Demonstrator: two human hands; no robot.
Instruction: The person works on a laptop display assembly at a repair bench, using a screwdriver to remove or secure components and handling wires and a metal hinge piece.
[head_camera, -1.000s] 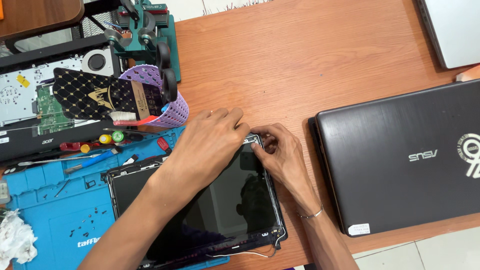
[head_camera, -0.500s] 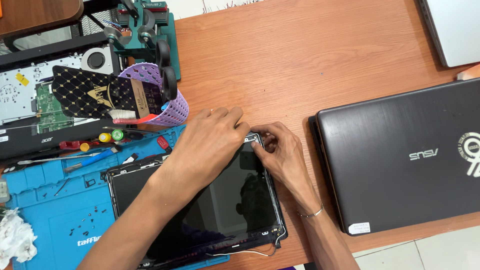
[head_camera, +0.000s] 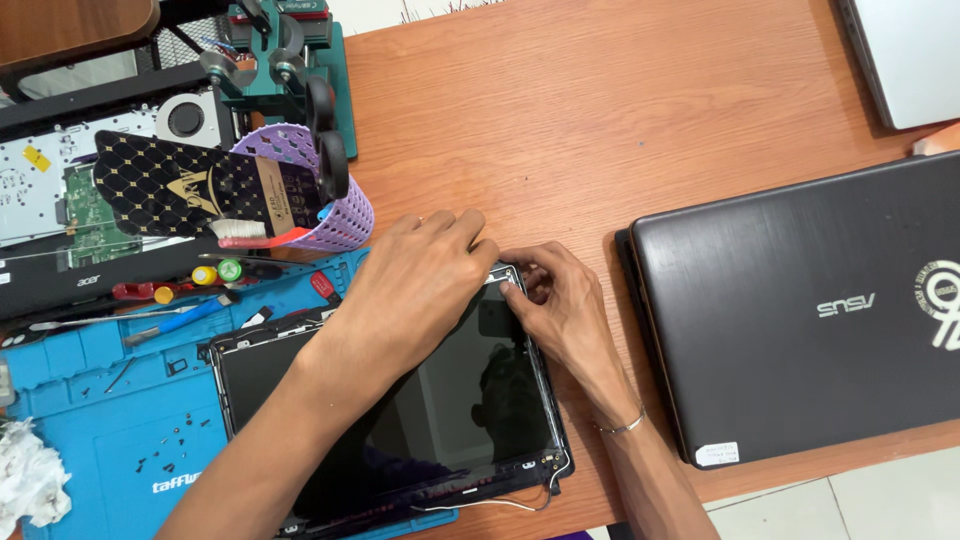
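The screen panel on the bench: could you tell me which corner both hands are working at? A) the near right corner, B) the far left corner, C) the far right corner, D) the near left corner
C: the left hand and the right hand meet at the far right corner of the screen panel, fingertips on its frame.

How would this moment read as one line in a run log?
left hand: on screen panel top corner | right hand: pinching same corner | panel: flat on blue mat | closed black laptop: to the right
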